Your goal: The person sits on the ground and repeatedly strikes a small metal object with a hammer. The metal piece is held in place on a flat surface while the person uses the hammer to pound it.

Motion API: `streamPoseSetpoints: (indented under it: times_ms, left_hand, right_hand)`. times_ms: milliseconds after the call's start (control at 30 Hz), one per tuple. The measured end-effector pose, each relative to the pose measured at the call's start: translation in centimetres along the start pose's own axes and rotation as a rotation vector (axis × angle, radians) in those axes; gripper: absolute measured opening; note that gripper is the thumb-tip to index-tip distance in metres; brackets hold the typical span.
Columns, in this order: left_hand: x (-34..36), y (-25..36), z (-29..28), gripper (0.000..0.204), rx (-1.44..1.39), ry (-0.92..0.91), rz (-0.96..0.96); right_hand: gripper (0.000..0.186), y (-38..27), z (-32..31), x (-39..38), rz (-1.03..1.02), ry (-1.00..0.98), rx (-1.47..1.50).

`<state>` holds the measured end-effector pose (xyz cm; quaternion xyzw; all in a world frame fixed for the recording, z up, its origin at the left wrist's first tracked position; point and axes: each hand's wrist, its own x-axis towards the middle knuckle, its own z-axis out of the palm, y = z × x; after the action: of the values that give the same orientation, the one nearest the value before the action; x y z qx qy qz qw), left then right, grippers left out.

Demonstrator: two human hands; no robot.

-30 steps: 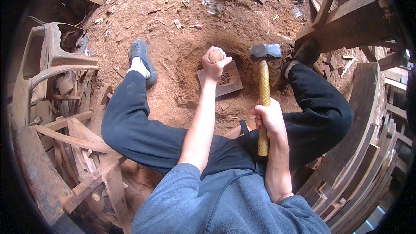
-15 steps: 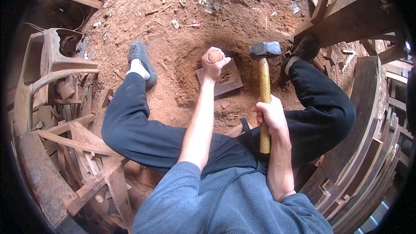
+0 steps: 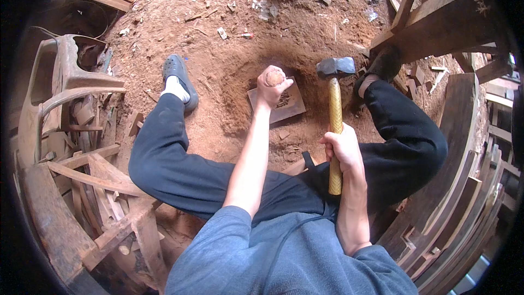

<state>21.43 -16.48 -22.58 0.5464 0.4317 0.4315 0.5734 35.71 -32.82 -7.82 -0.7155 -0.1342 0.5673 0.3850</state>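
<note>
Tool (image 3: pixel 274 78) hidden inside left hand (image 3: pixel 268 90) — only its round end shows, board (image 3: pixel 293 107) partly covered, its dark marks (image 3: pixel 283 99) too small to tell, hammer (image 3: pixel 334 104) partly behind right hand (image 3: pixel 344 147), shirt (image 3: pixel 284 259) cut off at lower edge

Head-worn fisheye view, faced downward
The fingers (image 3: pixel 328 139) are looked down upon from above and behind, fairly near; the lap (image 3: pixel 284 191) is framed nearer than them, the floor (image 3: pixel 191 0) beyond, straight edges being bent toward the rim.
</note>
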Motion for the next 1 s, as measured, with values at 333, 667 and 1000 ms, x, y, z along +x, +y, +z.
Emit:
streamPoseSetpoints:
  times_ms: [333, 667, 1000]
  left_hand:
    - [0.3, -0.3, 0.9, 0.034, 0.329, -0.103, 0.16]
    - [0.6, -3.0, 0.4, 0.036, 0.233, -0.204, 0.217]
    - [0.3, -4.2, 0.4, 0.032, 0.199, -0.121, 0.225]
  right_hand:
    - [0.024, -0.4, 1.3, -0.5, -0.261, 0.171, -0.732]
    - [0.025, 0.2, 3.0, 0.3, -0.22, 0.091, -0.888]
    - [0.04, 1.3, 3.6, 1.5, -0.124, 0.002, -0.601]
